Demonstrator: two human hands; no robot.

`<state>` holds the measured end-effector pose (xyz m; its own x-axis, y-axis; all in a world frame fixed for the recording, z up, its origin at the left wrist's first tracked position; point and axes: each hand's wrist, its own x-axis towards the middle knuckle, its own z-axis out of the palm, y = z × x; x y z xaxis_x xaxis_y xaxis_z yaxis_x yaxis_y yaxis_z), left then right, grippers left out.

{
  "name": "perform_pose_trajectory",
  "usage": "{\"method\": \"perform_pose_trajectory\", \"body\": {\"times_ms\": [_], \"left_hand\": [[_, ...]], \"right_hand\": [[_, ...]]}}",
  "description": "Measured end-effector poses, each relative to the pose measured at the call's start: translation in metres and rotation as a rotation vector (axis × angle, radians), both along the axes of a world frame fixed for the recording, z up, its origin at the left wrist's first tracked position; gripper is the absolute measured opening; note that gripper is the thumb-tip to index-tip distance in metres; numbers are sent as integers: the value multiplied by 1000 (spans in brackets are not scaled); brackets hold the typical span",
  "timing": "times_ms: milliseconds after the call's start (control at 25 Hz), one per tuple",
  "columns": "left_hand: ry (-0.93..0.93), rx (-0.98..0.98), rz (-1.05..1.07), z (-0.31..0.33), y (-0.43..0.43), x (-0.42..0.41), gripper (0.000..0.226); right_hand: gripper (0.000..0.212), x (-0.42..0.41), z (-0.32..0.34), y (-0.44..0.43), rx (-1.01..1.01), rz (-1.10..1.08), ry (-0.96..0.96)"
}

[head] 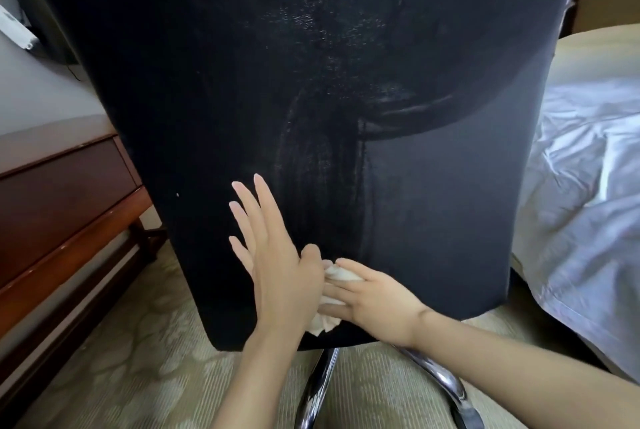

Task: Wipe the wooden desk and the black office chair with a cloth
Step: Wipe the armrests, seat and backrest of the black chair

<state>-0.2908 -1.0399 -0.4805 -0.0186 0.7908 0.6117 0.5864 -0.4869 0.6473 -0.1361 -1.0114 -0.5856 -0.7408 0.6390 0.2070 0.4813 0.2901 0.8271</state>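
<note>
Black office chair: backrest fills most of the view, with damp-looking streaks down its centre. Bed with rumpled white sheets stands to the right. Wooden bench, drawer front visible, stands to the left. Patterned carpet lies below. Chrome chair base shows under the backrest. Left hand: flat on the lower backrest, fingers straight and spread. Right hand: fingers nearly straight, pressing the white cloth against the backrest near its lower edge, just beside the left thumb.
</note>
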Motion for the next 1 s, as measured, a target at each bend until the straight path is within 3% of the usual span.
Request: {"method": "perform_pose_trajectory", "body": {"times_ms": [240,600,880,1000], "left_hand": [[49,-69,-49,-6,4,16,103],[-82,-93,-89,-6,6,9,102],[-315,-78,-129,5,0,-16,87],[-370,-6,-42,9,0,-21,78]], "right_hand": [[54,50,50,-2,112,79,36],[42,57,177,-3,409,85,518],[42,-7,155,13,497,139,848],[46,-40,137,19,415,95,670]]}}
